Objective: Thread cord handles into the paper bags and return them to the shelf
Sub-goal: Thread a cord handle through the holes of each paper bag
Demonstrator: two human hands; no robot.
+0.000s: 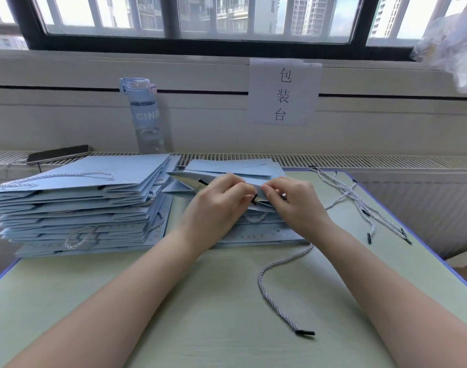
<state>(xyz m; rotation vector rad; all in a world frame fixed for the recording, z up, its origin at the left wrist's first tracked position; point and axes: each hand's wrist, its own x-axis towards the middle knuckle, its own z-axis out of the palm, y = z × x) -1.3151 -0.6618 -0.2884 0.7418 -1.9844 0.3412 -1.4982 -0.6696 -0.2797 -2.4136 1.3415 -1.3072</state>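
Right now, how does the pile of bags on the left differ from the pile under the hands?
The left pile is taller than the middle pile. Nothing touches the left pile, while the left hand and right hand pinch the middle pile's top bag at a black cord tip. Both are flat light-blue paper bags on the green table.

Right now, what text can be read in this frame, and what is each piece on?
"包装台", top to bottom, on the white paper sign taped to the wall.
"CINN", cut off, on the water bottle.
Small marks on the paper bags: too small to read.
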